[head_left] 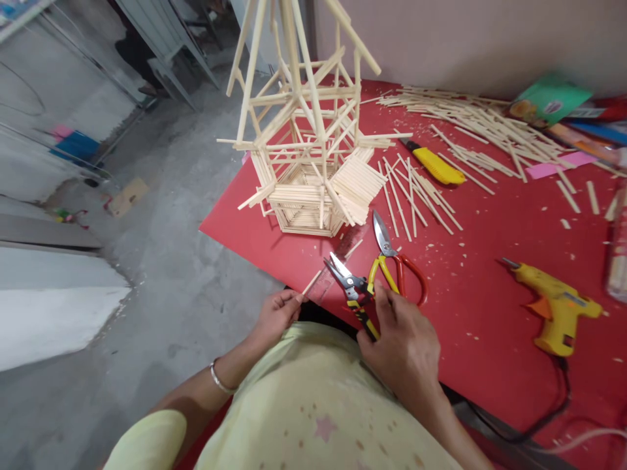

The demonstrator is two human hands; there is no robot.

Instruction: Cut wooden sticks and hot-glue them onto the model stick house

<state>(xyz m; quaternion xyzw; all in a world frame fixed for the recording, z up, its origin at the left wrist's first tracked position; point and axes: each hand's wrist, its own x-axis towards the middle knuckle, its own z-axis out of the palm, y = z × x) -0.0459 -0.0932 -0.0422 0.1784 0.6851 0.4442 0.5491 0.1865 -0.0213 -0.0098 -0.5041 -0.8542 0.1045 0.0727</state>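
Observation:
Pinched in my left hand (280, 316), near the table's front edge, is a short thin wooden stick (312, 282). My right hand (404, 329) grips yellow-and-black handled cutting shears (349, 279), whose blades are parted and point toward the upper left. The stick's far end lies close to the blades; I cannot tell that they touch. Beyond the shears lies a cut stick piece (353, 249). Red-handled scissors (386, 245) rest just past my right hand. Behind both hands stands a framework of glued wooden sticks (306, 194) with a many-sided base.
A yellow hot glue gun (558, 303) lies on the red table (494, 261) at right, its cord over the front edge. A yellow utility knife (437, 163) sits among loose sticks (421, 196). A larger stick pile (480, 121) and a green packet (553, 101) are at the back.

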